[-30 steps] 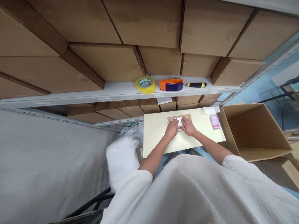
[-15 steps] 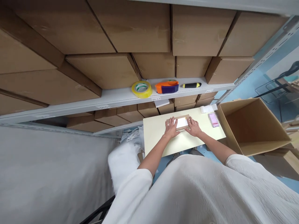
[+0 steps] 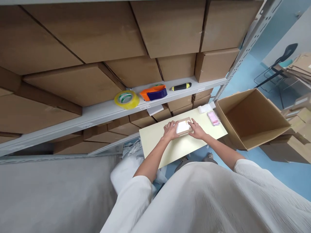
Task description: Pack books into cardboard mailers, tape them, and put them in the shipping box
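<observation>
A small flat cardboard box (image 3: 184, 132) lies on the pale yellow tabletop (image 3: 155, 150), with a white label (image 3: 181, 127) across its top. My left hand (image 3: 170, 130) grips the box's left end, its fingers bent over the top. At the right end, my right hand (image 3: 197, 130) holds the box, fingertips on the label's printed edge and thumb at the near side. A roll of white material (image 3: 206, 107) and a pink blurred item (image 3: 213, 118) lie to the right of the box on the table.
On the shelf (image 3: 102, 118) beyond the table are a yellow tape roll (image 3: 126, 99), an orange-and-blue tape dispenser (image 3: 154, 93) and a black-and-yellow utility knife (image 3: 181, 86). Cardboard boxes (image 3: 172, 29) fill the rack. A large open carton (image 3: 230, 124) stands right; white packing material (image 3: 126, 171) lies left.
My hands have gone from lying flat across the box to gripping its ends. The printed part of the label now shows at the right. The whole view has turned to the right.
</observation>
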`<action>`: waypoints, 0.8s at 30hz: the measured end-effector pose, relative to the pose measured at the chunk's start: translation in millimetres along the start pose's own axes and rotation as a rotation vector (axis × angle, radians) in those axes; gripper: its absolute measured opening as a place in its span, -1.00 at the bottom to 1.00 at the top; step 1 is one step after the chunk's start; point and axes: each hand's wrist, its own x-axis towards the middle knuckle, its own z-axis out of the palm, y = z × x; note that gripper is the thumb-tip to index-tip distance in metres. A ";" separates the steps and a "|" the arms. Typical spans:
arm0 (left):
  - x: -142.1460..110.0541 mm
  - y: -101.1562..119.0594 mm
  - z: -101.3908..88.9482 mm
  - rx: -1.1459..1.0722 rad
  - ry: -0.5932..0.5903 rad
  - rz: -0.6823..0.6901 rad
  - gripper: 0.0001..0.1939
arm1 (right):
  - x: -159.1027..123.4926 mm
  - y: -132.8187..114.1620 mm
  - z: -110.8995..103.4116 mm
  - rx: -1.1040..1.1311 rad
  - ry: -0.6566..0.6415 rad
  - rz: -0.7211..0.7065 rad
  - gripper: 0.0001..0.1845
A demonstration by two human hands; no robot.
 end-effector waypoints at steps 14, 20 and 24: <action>45.5 202.6 -21.7 0.128 0.100 0.294 0.10 | -109.4 124.5 -146.6 0.040 0.213 -0.010 -0.31; 92.6 313.2 -16.8 0.151 0.128 0.444 0.16 | -177.3 198.6 -206.0 -0.011 0.339 0.088 -0.23; 124.8 376.5 -13.7 0.174 0.083 0.561 0.15 | -213.6 240.0 -225.7 -0.027 0.411 0.175 -0.18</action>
